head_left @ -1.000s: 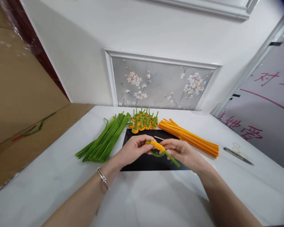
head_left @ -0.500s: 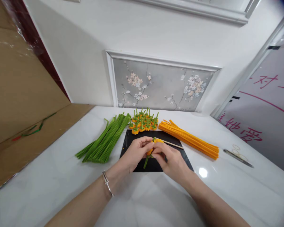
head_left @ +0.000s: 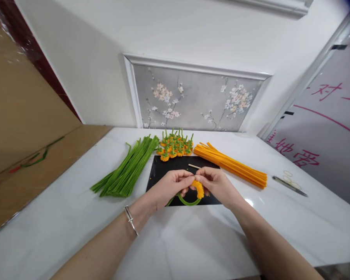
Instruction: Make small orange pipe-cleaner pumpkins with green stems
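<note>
Over a black mat (head_left: 163,175), my left hand (head_left: 175,184) and my right hand (head_left: 216,182) meet with fingertips pinched close together. A coiled orange pipe cleaner (head_left: 198,189) hangs in a short curve between them, its upper end at my fingertips. Below it a green pipe cleaner (head_left: 189,203) bends in a loop that runs from my left fingers toward the orange coil. Where the two join is partly hidden. A thin wooden stick (head_left: 194,166) lies on the mat behind my right hand, partly covered by it.
Green pipe cleaners (head_left: 125,171) lie bundled at left, orange ones (head_left: 233,165) at right. Several small orange pumpkin-like pieces with green stems (head_left: 175,146) stand behind the mat. Scissors (head_left: 290,185) rest at far right. A wall with a floral panel (head_left: 192,97) closes the back.
The orange piece has turned and now hangs as an open curve. The green pipe cleaner now loops beneath it instead of sticking out straight. My right hand has shifted slightly; the view tilted down.
</note>
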Available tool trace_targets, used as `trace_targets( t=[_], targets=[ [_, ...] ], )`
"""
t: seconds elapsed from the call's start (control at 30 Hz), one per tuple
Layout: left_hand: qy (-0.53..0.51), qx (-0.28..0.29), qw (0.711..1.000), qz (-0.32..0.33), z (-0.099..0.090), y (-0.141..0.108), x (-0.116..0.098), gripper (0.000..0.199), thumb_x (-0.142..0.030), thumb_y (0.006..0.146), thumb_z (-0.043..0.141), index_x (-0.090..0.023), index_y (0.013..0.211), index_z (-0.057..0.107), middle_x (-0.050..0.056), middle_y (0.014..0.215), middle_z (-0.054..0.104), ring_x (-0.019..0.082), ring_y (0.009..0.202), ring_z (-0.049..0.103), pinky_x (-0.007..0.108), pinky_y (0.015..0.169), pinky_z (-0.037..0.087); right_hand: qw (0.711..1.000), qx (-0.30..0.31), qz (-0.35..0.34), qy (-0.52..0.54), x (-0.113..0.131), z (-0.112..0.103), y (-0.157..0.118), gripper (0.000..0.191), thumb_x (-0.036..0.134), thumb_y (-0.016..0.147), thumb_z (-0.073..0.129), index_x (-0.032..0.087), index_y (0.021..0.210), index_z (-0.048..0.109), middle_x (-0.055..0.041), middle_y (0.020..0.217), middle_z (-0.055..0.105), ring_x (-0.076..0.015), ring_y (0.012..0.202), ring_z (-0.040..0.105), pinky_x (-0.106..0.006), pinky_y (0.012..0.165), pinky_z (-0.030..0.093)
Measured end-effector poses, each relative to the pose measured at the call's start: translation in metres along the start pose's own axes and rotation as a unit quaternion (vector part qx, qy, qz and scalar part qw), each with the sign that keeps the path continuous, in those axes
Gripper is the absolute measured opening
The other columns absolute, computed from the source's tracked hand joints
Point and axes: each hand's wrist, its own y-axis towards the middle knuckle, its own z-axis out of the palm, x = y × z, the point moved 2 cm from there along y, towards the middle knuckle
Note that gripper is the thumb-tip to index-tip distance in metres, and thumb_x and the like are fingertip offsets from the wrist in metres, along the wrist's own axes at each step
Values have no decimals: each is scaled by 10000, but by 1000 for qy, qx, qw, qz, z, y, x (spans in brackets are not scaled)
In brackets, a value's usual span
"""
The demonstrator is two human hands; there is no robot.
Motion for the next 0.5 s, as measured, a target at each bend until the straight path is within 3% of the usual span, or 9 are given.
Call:
trace_targets(
  t=[0.2,0.33,0.5],
  targets=[
    [17,-25,999,-10,4,0,1,284,-379,746,701,-142,823,565,-61,573,509,60,491,388,202,476,272,977,-67,-122,-164,-5,6,0,214,329,869,513,193,705,539,19,639,542,-121,584,477,-230,529,382],
    [3,-8,1000,-14,4,0,2,273,-365,733,708,-136,763,564,-18,636,589,58,499,412,210,502,312,958,-127,-152,-207,-1,3,-3,206,310,891,489,203,715,505,31,617,504,-122,553,450,-237,520,369],
    [13,7,999,-52,3,-2,4,285,-395,745,705,-149,769,562,-12,651,601,69,523,464,211,495,309,937,-237,-158,-203,-4,-19,0,236,375,903,485,201,748,513,34,612,470,-126,549,435,-248,536,373]
  ],
)
